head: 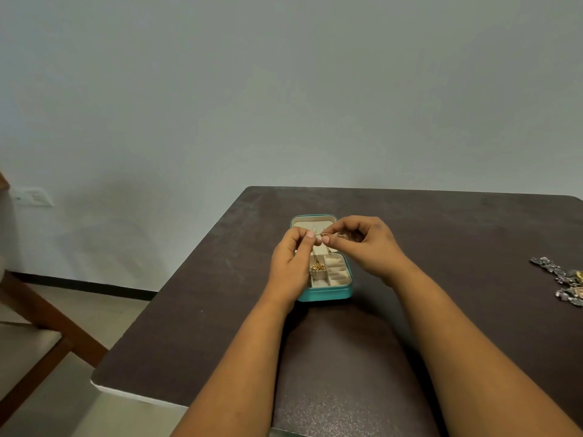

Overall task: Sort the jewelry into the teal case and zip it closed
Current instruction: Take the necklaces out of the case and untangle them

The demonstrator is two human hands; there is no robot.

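The teal case (328,293) lies open on the dark table, its cream lid (310,223) tipped back and its cream compartments facing up. A thin gold chain (331,235) is stretched above the case between both hands. My left hand (291,263) pinches one end over the left side of the case. My right hand (362,244) pinches the other end over the lid. Part of the chain hangs down into a left compartment, where a small gold heap (317,266) lies. The case's left side is hidden by my left hand.
A cluster of dark, silvery jewelry (560,277) lies near the table's right edge. The dark table (220,310) ends in a rounded corner at the front left. A wooden chair (38,323) stands to the left of the table.
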